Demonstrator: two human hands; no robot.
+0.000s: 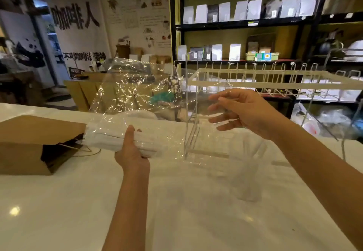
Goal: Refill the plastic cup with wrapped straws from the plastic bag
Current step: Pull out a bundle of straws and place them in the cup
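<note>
A clear plastic bag (135, 91) is held up over the white counter, crinkled and spread wide. A bundle of white wrapped straws (110, 138) lies sideways in its lower left part. My left hand (131, 150) grips that bundle through the plastic from below, thumb on top. My right hand (241, 111) is at the bag's right edge with fingers curled and apart; a fold of plastic seems to run between them. A clear plastic cup (248, 172) stands upright on the counter below my right hand, blurred, its contents unclear.
A brown paper bag (33, 142) lies on its side at the left of the white counter (176, 211). A clear acrylic stand (191, 103) rises behind the plastic bag. A white wire rack (275, 79) stands at the right. Dark shelves with pouches fill the background.
</note>
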